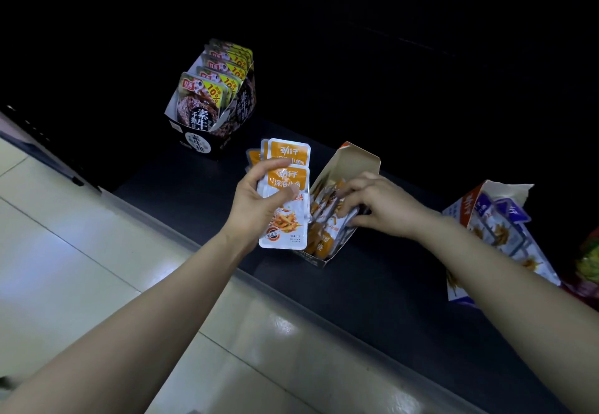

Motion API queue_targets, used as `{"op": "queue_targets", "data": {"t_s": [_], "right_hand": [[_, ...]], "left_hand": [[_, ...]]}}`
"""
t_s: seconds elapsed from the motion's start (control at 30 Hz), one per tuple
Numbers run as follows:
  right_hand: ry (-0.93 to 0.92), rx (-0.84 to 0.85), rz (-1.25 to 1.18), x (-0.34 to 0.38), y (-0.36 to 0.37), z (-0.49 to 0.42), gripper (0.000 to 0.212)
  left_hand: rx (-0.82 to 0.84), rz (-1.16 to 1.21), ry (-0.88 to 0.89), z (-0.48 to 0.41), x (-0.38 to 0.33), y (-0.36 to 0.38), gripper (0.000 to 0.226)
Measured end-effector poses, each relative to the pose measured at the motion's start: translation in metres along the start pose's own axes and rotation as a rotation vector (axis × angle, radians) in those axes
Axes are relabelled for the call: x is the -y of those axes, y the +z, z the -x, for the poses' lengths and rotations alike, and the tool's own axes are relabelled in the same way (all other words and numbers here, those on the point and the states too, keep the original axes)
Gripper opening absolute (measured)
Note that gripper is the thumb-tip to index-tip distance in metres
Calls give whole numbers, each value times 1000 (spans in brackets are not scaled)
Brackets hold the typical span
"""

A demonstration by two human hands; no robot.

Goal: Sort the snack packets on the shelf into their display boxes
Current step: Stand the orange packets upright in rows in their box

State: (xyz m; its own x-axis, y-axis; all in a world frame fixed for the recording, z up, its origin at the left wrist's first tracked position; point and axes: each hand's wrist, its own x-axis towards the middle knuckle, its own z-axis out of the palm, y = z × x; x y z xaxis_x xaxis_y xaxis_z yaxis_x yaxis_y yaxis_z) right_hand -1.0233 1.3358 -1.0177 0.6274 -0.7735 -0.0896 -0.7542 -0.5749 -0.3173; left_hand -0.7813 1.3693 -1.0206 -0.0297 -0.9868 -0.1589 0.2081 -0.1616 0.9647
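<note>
Dark shelf [372,300] borders pale glossy floor tiles [81,251].

A fanned stack of orange-and-white foil snack packets [287,219] is held upright in the left hand [256,202]. Just right of that grip, an open white-and-orange cardboard display box [348,162] is tilted; the orange packets [319,241] inside are gripped by the right hand [379,206]. Beyond the left grip, well apart, a black cardboard display box [227,121] is filled with upright packets.
</note>
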Motion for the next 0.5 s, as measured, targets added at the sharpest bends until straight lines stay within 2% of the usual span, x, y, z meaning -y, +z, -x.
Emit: {"op": "queue_targets", "data": {"t_s": [0.07, 0.17, 0.27, 0.4, 0.5], "right_hand": [[-35, -95, -104, -2, -3, 2, 12], [-34, -321, -185, -8, -17, 5, 6], [12, -476, -201, -14, -29, 7, 14], [-47, -313, -42, -11, -15, 9, 9], [-67, -215, 50, -12, -9, 13, 17]], "left_hand": [[-3, -2, 1, 1, -1, -1, 40], [-4, -9, 2, 3, 0, -3, 39], [-9, -12, 2, 2, 1, -4, 39], [7, -14, -3, 2, 2, 0, 40], [15, -17, 2, 2, 2, 1, 40]]}}
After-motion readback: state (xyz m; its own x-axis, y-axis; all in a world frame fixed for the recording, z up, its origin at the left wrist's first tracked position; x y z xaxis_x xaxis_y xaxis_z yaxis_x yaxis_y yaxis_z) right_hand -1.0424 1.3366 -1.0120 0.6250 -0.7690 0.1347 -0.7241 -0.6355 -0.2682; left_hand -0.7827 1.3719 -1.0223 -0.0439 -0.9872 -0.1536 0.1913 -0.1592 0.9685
